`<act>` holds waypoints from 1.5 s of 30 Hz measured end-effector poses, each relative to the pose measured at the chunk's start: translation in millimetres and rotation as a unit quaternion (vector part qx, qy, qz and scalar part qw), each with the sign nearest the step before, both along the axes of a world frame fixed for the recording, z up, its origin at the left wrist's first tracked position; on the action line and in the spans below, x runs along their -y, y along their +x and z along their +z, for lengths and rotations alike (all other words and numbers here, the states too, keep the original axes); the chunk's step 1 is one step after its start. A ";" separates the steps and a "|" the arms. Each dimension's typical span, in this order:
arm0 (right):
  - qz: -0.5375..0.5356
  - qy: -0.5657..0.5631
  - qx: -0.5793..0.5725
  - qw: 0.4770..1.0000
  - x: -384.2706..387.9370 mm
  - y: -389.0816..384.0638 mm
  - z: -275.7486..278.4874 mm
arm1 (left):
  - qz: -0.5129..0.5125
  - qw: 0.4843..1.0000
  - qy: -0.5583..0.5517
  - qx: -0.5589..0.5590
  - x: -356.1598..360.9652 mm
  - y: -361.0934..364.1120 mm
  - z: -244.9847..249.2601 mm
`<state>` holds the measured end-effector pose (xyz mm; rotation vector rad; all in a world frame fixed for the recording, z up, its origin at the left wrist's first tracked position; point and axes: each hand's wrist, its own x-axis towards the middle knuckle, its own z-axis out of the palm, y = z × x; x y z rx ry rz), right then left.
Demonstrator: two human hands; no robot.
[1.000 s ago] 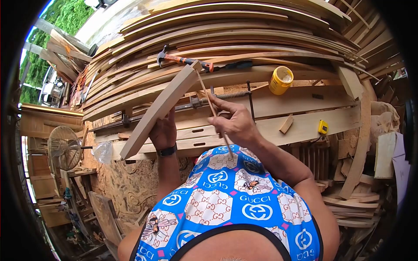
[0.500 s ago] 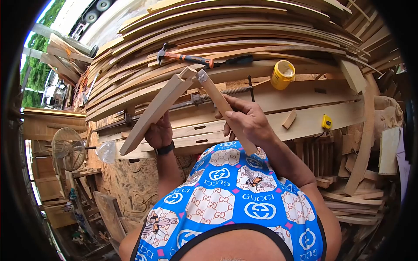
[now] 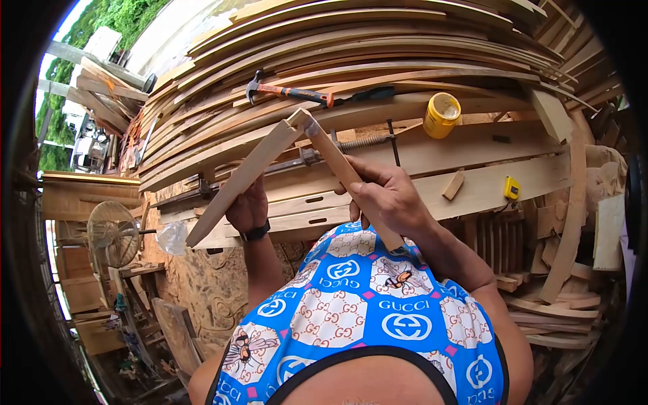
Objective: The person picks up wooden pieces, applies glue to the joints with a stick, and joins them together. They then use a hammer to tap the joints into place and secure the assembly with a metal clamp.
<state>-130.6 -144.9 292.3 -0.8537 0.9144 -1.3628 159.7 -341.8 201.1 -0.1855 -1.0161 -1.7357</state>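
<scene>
Head view, looking down past a blue patterned shirt [image 3: 358, 304]. With the left hand [image 3: 248, 206], wristwatch [image 3: 258, 233] on it, gripping a wide board [image 3: 246, 174] from beneath, fingers curled shut round its underside, board slanting from 8 o'clock up toward 12. With the right hand [image 3: 390, 199], wrapped tight round the middle of a narrow slat [image 3: 335, 158], lower end down against the shirt. Top ends of slat and board touching at 12 o'clock from the hands, forming a peak, both held up off the bench.

Just past that peak, at 12 o'clock: an orange-handled hammer [image 3: 290, 92] lying across the timber. At 1 o'clock: a yellow tin [image 3: 442, 115]. Behind the slat and board, partly hidden by them: a bar clamp [image 3: 351, 144] with a threaded screw. At 3 o'clock from the right hand: a small wood block [image 3: 453, 184], then a yellow tape measure [image 3: 511, 188], both resting on a long pale plank [image 3: 472, 196].

From 10 to 2 o'clock, filling the top: a stack of curved planks [image 3: 371, 40]. At 4 o'clock: heaped offcuts [image 3: 553, 304]. At 8 o'clock: a round fan [image 3: 111, 233], a clear plastic bag [image 3: 172, 236] beside it, a carved panel [image 3: 202, 283] below. Far off at 10 o'clock: greenery [image 3: 101, 20] in daylight.
</scene>
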 end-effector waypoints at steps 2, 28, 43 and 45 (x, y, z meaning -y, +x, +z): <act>-0.014 -0.006 -0.004 1.000 -4.2 2.7 2.1 | 0.003 1.000 -0.014 0.009 3.0 2.7 -0.8; -0.067 -0.058 -0.108 0.990 -4.9 6.5 -6.8 | -0.045 0.996 0.030 -0.072 2.7 5.9 -4.1; -0.113 -0.146 -0.335 0.924 -0.4 -3.1 -7.1 | -0.076 0.993 0.027 -0.091 4.8 15.0 -11.9; -0.089 -0.122 -0.339 0.928 -2.5 -10.0 -8.1 | -0.013 0.995 0.082 -0.050 4.5 24.2 -13.2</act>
